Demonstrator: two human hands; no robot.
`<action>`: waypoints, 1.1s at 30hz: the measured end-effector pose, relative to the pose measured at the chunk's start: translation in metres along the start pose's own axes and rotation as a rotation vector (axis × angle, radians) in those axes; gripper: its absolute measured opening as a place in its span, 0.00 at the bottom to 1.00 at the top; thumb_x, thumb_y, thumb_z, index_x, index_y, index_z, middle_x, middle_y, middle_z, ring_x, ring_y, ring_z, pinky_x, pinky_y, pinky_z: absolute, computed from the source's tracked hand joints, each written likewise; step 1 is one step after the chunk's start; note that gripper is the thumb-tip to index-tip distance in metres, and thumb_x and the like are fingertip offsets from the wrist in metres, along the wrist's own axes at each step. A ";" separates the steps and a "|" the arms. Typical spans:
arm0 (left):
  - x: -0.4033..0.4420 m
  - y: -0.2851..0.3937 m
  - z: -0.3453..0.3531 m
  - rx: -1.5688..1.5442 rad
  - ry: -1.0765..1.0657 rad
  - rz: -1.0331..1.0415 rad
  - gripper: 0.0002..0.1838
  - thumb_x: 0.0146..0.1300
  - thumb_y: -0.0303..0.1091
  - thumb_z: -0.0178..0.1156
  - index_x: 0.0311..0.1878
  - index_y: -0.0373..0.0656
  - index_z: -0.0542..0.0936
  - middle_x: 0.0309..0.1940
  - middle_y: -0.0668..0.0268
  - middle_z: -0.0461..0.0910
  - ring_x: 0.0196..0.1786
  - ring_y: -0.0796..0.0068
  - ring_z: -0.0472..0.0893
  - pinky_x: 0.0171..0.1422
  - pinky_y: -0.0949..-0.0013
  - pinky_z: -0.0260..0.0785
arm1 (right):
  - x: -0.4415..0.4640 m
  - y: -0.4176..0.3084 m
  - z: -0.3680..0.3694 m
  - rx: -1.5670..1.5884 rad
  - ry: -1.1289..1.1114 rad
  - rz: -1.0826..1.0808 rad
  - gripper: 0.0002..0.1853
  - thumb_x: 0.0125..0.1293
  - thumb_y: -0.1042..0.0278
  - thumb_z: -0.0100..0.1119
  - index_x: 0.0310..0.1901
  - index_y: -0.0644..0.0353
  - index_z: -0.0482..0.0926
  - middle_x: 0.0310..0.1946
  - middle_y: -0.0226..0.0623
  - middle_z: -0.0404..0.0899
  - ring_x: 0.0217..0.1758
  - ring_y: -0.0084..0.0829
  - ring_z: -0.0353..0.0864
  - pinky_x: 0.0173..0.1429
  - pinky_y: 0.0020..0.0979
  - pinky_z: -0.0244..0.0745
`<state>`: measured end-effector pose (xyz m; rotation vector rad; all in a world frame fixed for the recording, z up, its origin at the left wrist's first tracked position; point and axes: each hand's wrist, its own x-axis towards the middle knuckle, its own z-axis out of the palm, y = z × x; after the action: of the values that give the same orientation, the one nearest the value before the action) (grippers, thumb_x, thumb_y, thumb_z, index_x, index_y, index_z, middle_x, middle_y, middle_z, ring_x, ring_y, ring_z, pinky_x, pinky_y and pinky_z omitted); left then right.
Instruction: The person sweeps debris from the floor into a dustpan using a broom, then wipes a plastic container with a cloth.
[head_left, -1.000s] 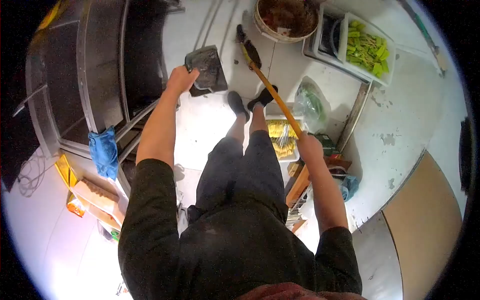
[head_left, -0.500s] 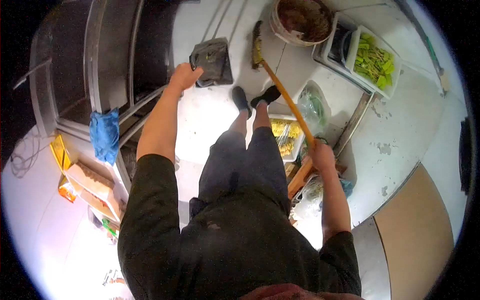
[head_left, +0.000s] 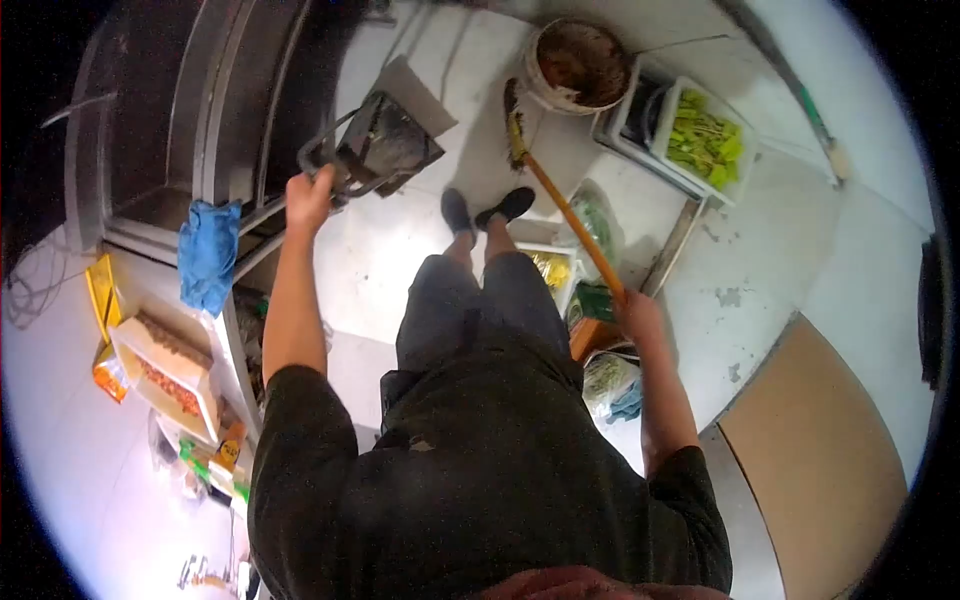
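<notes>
My left hand [head_left: 309, 200] is closed round the looped handle of a dark dustpan [head_left: 392, 140], which hangs tilted above the pale floor beside the metal shelving. The wooden stick of a broom [head_left: 572, 222] is gripped near its end in my right hand [head_left: 640, 316]. Dark bristles of the broom head [head_left: 514, 125] point up the view, left of a round white bucket [head_left: 578, 66] with brown residue inside. Both of my feet stand between the dustpan and the broom stick.
A white tub of green leaves [head_left: 704, 140] stands right of the bucket. Near the broom stick are a plastic bag [head_left: 592, 222] and a tray of yellow items [head_left: 550, 266]. Metal shelving [head_left: 228, 110] with a blue cloth [head_left: 208, 256] stands left; a tan board [head_left: 815, 450] lies right.
My left hand has moved left and down, and the dustpan has turned so its loop handle shows. The broom head has shifted slightly down in view; both grips stay closed.
</notes>
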<state>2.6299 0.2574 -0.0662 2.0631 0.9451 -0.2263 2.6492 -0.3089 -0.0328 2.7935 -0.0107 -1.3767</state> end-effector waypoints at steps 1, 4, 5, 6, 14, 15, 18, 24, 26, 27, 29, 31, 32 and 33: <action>-0.011 0.017 -0.010 -0.001 0.042 0.058 0.23 0.62 0.46 0.58 0.26 0.31 0.77 0.16 0.67 0.74 0.25 0.81 0.71 0.31 0.66 0.65 | -0.008 -0.003 -0.003 0.020 0.010 0.017 0.16 0.62 0.55 0.58 0.42 0.59 0.79 0.37 0.52 0.81 0.43 0.53 0.79 0.47 0.49 0.74; -0.017 0.034 -0.046 -0.116 -0.017 0.129 0.19 0.59 0.42 0.62 0.24 0.33 0.76 0.17 0.70 0.73 0.24 0.83 0.68 0.29 0.69 0.63 | -0.024 -0.004 -0.012 0.019 0.001 0.021 0.16 0.61 0.56 0.58 0.45 0.57 0.80 0.38 0.52 0.81 0.44 0.52 0.79 0.48 0.48 0.74; -0.020 0.045 -0.054 -0.142 -0.008 0.188 0.18 0.59 0.42 0.63 0.24 0.34 0.76 0.17 0.71 0.73 0.24 0.83 0.67 0.29 0.70 0.63 | -0.028 -0.005 -0.013 0.025 -0.020 0.034 0.16 0.61 0.56 0.58 0.45 0.57 0.80 0.38 0.52 0.81 0.45 0.52 0.79 0.48 0.48 0.74; -0.027 0.064 -0.062 -0.167 -0.005 0.243 0.18 0.58 0.41 0.64 0.24 0.35 0.75 0.18 0.72 0.73 0.24 0.83 0.67 0.29 0.70 0.63 | -0.029 0.001 -0.006 0.035 -0.018 0.020 0.16 0.61 0.56 0.58 0.45 0.57 0.80 0.38 0.52 0.81 0.44 0.52 0.79 0.48 0.48 0.74; -0.068 0.274 -0.074 0.150 -0.115 0.498 0.19 0.64 0.47 0.60 0.28 0.39 0.76 0.18 0.72 0.71 0.23 0.83 0.67 0.27 0.69 0.59 | -0.056 0.036 0.034 0.113 0.032 0.057 0.16 0.61 0.55 0.57 0.40 0.61 0.81 0.37 0.53 0.81 0.43 0.55 0.79 0.48 0.49 0.74; -0.068 0.299 -0.064 0.197 -0.136 0.550 0.20 0.64 0.49 0.59 0.29 0.38 0.77 0.18 0.69 0.72 0.23 0.81 0.68 0.27 0.67 0.61 | -0.056 0.045 0.046 0.124 0.055 0.069 0.16 0.61 0.55 0.57 0.40 0.61 0.81 0.37 0.53 0.81 0.44 0.55 0.79 0.48 0.49 0.74; -0.065 0.359 -0.020 0.335 -0.248 0.726 0.26 0.62 0.54 0.58 0.30 0.34 0.78 0.17 0.60 0.75 0.23 0.72 0.73 0.31 0.62 0.66 | -0.055 0.068 0.073 0.213 0.086 0.122 0.16 0.62 0.55 0.56 0.38 0.62 0.81 0.37 0.53 0.81 0.45 0.55 0.79 0.49 0.49 0.74; -0.064 0.477 0.118 0.708 -0.357 1.083 0.33 0.62 0.61 0.51 0.29 0.34 0.80 0.22 0.47 0.78 0.29 0.46 0.77 0.39 0.51 0.69 | -0.048 0.085 0.083 0.395 0.063 0.156 0.15 0.61 0.55 0.57 0.38 0.60 0.81 0.35 0.52 0.81 0.43 0.53 0.80 0.48 0.48 0.75; -0.063 0.513 0.171 0.787 -0.380 1.190 0.34 0.62 0.62 0.50 0.29 0.34 0.80 0.25 0.44 0.79 0.32 0.43 0.78 0.42 0.50 0.69 | -0.041 0.090 0.085 0.445 0.121 0.143 0.15 0.61 0.56 0.56 0.38 0.60 0.81 0.34 0.51 0.81 0.41 0.53 0.80 0.47 0.48 0.75; -0.049 0.521 0.204 0.815 -0.387 1.291 0.34 0.62 0.63 0.50 0.30 0.34 0.81 0.26 0.44 0.79 0.33 0.44 0.78 0.44 0.51 0.69 | -0.039 0.090 0.084 0.475 0.117 0.153 0.15 0.61 0.55 0.56 0.38 0.60 0.80 0.34 0.51 0.81 0.41 0.52 0.81 0.47 0.48 0.75; -0.071 0.554 0.251 1.093 -0.483 1.325 0.30 0.64 0.62 0.49 0.42 0.38 0.77 0.38 0.44 0.77 0.42 0.46 0.77 0.50 0.52 0.69 | -0.036 0.096 0.074 0.527 0.106 0.176 0.16 0.61 0.55 0.56 0.38 0.60 0.80 0.33 0.51 0.81 0.40 0.52 0.81 0.46 0.47 0.75; -0.110 0.594 0.286 1.378 -0.583 1.177 0.30 0.67 0.59 0.48 0.58 0.43 0.73 0.52 0.45 0.75 0.53 0.48 0.76 0.57 0.52 0.67 | -0.034 0.103 0.062 0.467 0.026 0.149 0.16 0.61 0.55 0.56 0.38 0.61 0.80 0.34 0.50 0.82 0.40 0.51 0.82 0.46 0.47 0.76; -0.112 0.601 0.310 1.408 -0.601 1.117 0.31 0.68 0.58 0.46 0.62 0.43 0.72 0.56 0.45 0.74 0.56 0.49 0.75 0.59 0.51 0.66 | -0.033 0.105 0.053 0.456 -0.018 0.157 0.16 0.61 0.55 0.55 0.38 0.61 0.81 0.35 0.50 0.82 0.41 0.50 0.82 0.46 0.47 0.76; -0.078 0.595 0.352 1.217 -0.556 1.106 0.30 0.70 0.56 0.45 0.59 0.39 0.74 0.54 0.44 0.75 0.53 0.48 0.76 0.58 0.50 0.66 | -0.032 0.109 0.048 0.445 -0.056 0.167 0.16 0.62 0.56 0.54 0.39 0.61 0.81 0.36 0.50 0.82 0.42 0.49 0.82 0.47 0.46 0.76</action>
<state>3.0469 -0.2693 0.1136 2.9406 -0.9841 -0.8278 2.5929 -0.4179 -0.0337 2.9960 -0.6099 -1.5725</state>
